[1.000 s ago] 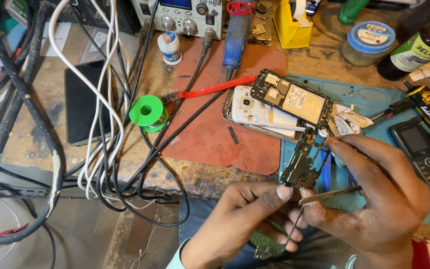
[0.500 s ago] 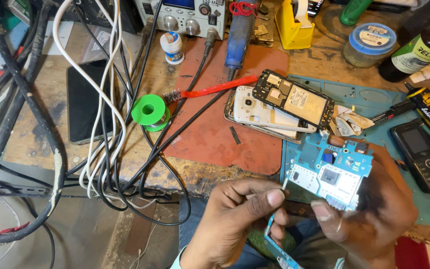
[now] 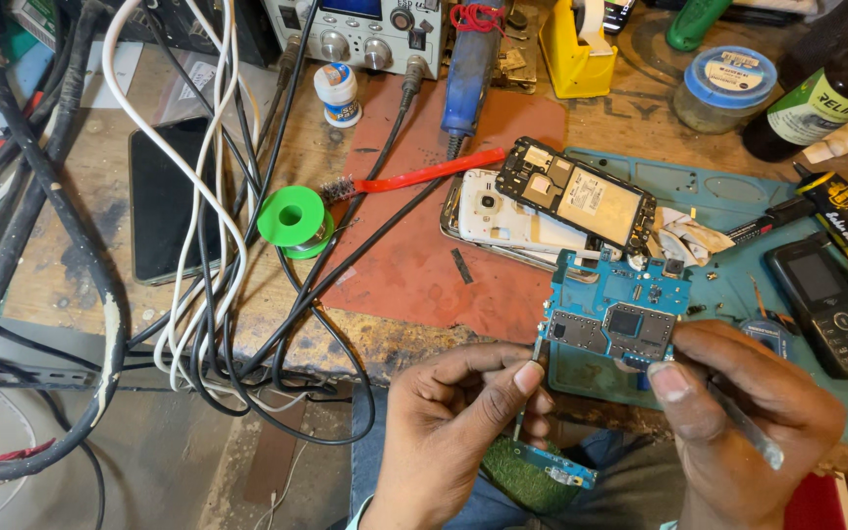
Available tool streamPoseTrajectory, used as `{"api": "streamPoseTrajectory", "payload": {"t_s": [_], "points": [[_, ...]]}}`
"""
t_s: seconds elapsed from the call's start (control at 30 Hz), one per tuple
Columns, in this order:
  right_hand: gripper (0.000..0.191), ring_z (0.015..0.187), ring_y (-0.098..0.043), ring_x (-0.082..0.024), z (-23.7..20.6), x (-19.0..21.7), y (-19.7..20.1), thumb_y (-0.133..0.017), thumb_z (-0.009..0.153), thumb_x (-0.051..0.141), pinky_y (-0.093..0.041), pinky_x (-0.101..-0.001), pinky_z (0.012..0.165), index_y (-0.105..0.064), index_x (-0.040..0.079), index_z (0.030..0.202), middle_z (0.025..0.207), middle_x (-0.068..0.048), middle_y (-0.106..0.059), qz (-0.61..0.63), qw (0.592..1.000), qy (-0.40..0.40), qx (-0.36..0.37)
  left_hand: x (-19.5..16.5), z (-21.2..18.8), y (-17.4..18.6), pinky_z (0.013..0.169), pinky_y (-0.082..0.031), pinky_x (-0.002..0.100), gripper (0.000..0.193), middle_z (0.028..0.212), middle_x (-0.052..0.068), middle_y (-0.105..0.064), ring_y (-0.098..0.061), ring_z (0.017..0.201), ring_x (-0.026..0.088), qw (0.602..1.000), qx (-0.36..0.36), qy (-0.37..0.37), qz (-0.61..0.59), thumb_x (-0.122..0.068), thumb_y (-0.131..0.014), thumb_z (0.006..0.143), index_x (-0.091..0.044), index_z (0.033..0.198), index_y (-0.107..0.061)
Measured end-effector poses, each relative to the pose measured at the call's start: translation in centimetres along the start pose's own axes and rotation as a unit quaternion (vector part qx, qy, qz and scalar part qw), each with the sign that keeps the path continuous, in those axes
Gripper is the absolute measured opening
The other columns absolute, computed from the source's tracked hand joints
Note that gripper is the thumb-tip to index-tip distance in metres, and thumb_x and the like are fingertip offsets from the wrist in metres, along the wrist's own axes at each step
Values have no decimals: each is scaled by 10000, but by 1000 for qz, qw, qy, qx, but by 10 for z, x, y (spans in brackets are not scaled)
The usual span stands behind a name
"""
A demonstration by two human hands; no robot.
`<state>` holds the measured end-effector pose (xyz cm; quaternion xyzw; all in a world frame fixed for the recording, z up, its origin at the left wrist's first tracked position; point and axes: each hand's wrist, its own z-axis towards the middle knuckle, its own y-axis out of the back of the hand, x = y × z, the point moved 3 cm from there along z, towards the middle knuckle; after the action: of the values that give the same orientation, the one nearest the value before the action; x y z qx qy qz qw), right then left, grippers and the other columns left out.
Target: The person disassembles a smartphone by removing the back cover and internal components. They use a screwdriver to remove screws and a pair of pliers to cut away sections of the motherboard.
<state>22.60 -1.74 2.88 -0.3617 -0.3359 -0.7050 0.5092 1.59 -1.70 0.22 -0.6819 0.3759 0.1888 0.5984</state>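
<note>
While the right hand (image 3: 738, 412) pinches the lower right edge of a blue circuit board (image 3: 618, 312) between thumb and forefinger, a slim metal tool, likely tweezers (image 3: 748, 432), lies along its palm and pokes out past the knuckles. That hand is closed tight on the board. The left hand (image 3: 453, 417) sits just left of the board, fingers curled in, with thumb and forefinger pressed together on a thin metal piece (image 3: 534, 358) that touches the board's lower left corner. Below the board, by the left hand's fingers, a small blue strip of circuit (image 3: 556, 466) shows over a green pad (image 3: 517, 481); whether the hand grips it I cannot tell.

Everything else can be placed from that board, which is held over the front edge of the desk (image 3: 80, 255). Just above it lie a dark phone frame (image 3: 576, 196) stacked on a white phone back (image 3: 503, 221). Left of it spreads a red mat (image 3: 414, 255), and further left a green solder spool (image 3: 290, 218) among black and white cables (image 3: 203, 196). A black smartphone (image 3: 164, 201) lies flat beyond those. To the board's right, on a teal mat (image 3: 728, 186), rests a black keypad phone (image 3: 831, 309). Up and left of the board, a red brush (image 3: 424, 175) lies on the red mat.
</note>
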Motion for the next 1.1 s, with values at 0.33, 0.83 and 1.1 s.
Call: {"api": "streamPoseTrajectory", "payload": {"t_s": [0.33,0.83,1.1], "points": [[202,864,-739,-229,1,9,-9,-711,1005,-19,-614,-323,844,-682,-160,1147,1002,-240,-735,57,997,-58,-3,-1,1,-2,674,-603,298,222,850,103,-744,-715,742,163,999,-1,-27,17,-88,-731,941,86,1077,-728],[193,854,-736,-231,3,13,-15,-713,1005,-12,-596,-313,849,-689,-160,1127,985,-231,-738,38,996,-76,-5,-6,1,0,671,-610,297,262,840,103,-748,-720,706,171,1000,-2,12,12,-141,-728,938,66,1098,-729],[194,849,-738,-222,6,18,-17,-708,995,-12,-601,-307,841,-691,-153,1127,980,-220,-738,32,996,-83,-8,-4,1,3,667,-611,301,263,855,121,-747,-723,713,190,1000,-10,21,14,-128,-729,938,74,1106,-722]]}}
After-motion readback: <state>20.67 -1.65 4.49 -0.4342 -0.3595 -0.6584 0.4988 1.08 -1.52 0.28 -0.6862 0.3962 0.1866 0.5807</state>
